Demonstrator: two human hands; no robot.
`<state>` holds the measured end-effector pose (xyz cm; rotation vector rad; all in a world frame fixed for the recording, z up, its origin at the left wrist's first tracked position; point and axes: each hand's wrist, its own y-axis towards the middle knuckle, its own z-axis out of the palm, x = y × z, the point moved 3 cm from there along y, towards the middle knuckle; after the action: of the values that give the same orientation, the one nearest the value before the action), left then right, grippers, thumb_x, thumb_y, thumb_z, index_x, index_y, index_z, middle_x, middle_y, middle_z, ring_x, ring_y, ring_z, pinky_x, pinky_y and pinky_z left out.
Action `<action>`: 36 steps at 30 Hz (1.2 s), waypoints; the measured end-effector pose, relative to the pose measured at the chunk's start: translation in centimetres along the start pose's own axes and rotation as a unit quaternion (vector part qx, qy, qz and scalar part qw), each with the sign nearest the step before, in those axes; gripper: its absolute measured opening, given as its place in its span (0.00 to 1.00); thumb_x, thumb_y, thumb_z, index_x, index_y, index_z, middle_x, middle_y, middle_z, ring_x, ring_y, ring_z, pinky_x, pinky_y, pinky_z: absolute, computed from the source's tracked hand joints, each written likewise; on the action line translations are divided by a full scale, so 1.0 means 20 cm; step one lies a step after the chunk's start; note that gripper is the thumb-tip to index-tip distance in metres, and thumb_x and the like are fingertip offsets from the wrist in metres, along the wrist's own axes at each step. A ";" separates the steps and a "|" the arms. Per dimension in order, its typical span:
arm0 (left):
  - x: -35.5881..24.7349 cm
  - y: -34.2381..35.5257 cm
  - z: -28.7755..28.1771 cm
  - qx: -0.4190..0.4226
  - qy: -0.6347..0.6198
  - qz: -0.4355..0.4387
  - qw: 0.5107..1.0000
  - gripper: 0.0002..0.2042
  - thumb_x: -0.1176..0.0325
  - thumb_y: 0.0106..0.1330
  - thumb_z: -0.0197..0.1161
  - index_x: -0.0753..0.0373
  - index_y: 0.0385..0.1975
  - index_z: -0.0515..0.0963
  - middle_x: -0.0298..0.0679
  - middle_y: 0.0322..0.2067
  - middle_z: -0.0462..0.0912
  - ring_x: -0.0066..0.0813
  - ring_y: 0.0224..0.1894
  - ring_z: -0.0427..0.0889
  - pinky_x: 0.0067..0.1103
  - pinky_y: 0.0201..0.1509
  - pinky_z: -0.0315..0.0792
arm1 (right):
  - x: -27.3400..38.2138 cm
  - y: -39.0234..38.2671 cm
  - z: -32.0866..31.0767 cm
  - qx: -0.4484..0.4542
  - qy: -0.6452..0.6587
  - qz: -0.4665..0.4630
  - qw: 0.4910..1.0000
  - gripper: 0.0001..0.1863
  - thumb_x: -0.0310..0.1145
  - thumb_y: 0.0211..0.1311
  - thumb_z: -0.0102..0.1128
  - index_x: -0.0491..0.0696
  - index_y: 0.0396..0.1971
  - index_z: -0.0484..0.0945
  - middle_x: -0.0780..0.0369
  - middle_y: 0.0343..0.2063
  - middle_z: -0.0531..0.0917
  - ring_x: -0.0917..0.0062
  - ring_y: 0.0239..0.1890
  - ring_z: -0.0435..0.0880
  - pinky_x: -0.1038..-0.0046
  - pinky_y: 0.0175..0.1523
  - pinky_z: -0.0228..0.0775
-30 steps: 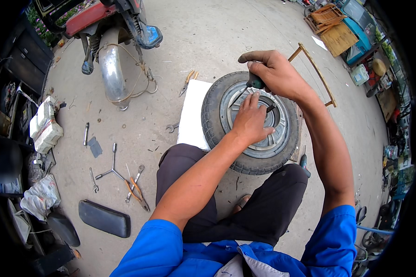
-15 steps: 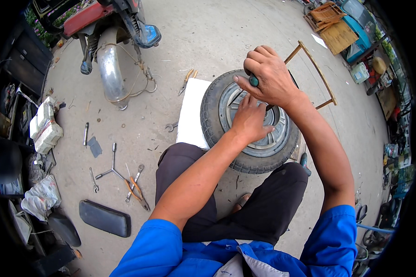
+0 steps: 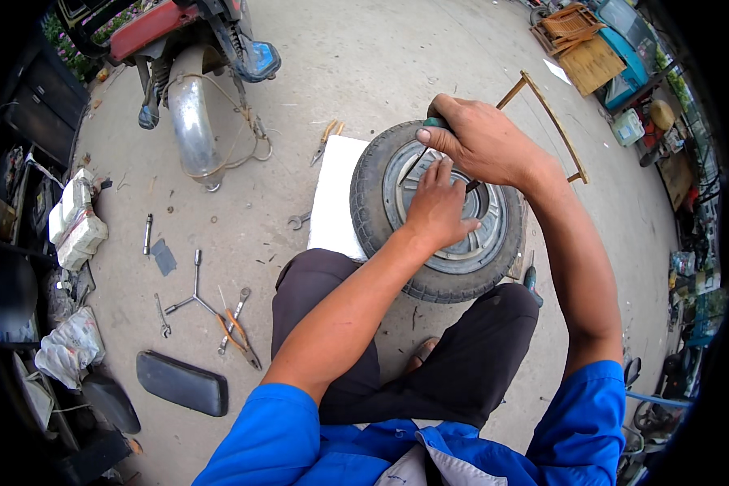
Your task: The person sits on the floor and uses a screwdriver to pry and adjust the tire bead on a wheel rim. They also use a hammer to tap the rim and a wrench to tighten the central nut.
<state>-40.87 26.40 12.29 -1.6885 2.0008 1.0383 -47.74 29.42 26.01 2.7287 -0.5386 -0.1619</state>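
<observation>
- Wheel (image 3: 462, 257), one: black tyre on a grey metal rim; lying on its side in front of the person's knees, its left part overlapping the white slab.
- Right hand (image 3: 488, 144): fingers curled closed around a screwdriver handle, thumb extended toward the left; raised above the far part of the wheel.
- Screwdriver (image 3: 436, 123), green handle, thin dark shaft: held in the right hand, slanting down toward the rim; exact contact of the tip cannot be told.
- Left hand (image 3: 439, 207): open, palm down on the middle of the wheel, fingers pointing away from the person, thumb out to the right; whether anything is beneath the palm cannot be told.
- White slab (image 3: 332, 198): on the floor (image 3: 243, 202), partly under the wheel.
- Pliers, orange handles (image 3: 324, 144): beyond the slab's far left corner.
- Wrench (image 3: 299, 220): just beside the slab's left edge.
- Green-handled tool (image 3: 531, 280): near the right knee.
- Three-armed socket wrench (image 3: 197, 283): floor, left of the person; near it, a second pair of pliers (image 3: 240, 343) crossing a ratchet wrench (image 3: 241, 301).
- Black seat pad (image 3: 182, 383): floor, lower left.
- Motorbike (image 3: 158, 32), silver mudguard (image 3: 193, 121): upper left.
- Wooden frame (image 3: 556, 125): beyond the right hand.
</observation>
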 end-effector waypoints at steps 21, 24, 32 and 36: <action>0.04 0.01 0.00 0.016 -0.018 0.020 1.000 0.39 0.51 0.52 0.77 0.71 0.59 0.72 0.63 0.67 0.60 0.60 0.73 0.55 0.42 0.76 0.53 | 0.13 0.03 -0.09 -0.031 -0.014 0.134 0.990 0.23 0.47 0.68 0.62 0.41 0.22 0.81 0.53 0.12 0.79 0.60 0.17 0.81 0.60 0.27 0.72; 0.03 0.00 -0.06 0.025 -0.023 -0.011 0.999 0.30 0.54 0.57 0.74 0.71 0.53 0.77 0.62 0.69 0.59 0.58 0.72 0.57 0.41 0.75 0.56 | 0.11 0.04 -0.23 -0.073 0.027 0.179 0.981 0.23 0.47 0.68 0.62 0.41 0.22 0.81 0.55 0.11 0.77 0.65 0.14 0.77 0.65 0.25 0.68; 0.18 0.06 -0.34 -0.084 -0.112 -0.139 0.980 0.15 0.71 0.66 0.59 0.75 0.48 0.79 0.63 0.42 0.84 0.59 0.51 0.82 0.39 0.56 0.74 | -0.07 -0.33 -0.60 -0.211 0.202 0.252 0.922 0.22 0.51 0.65 0.66 0.46 0.26 0.83 0.70 0.16 0.74 0.87 0.19 0.72 0.84 0.24 0.61; 0.27 0.07 -0.40 -0.134 -0.158 -0.197 0.958 0.13 0.70 0.66 0.60 0.73 0.43 0.83 0.60 0.40 0.85 0.56 0.46 0.85 0.36 0.54 0.77 | 0.03 -0.41 -0.51 -0.105 0.146 0.196 0.964 0.20 0.47 0.63 0.68 0.43 0.25 0.81 0.67 0.13 0.72 0.83 0.18 0.72 0.75 0.23 0.60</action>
<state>-41.91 17.00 14.59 -1.8150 1.3023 1.3672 -42.61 39.62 32.50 2.3278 -0.8999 0.2660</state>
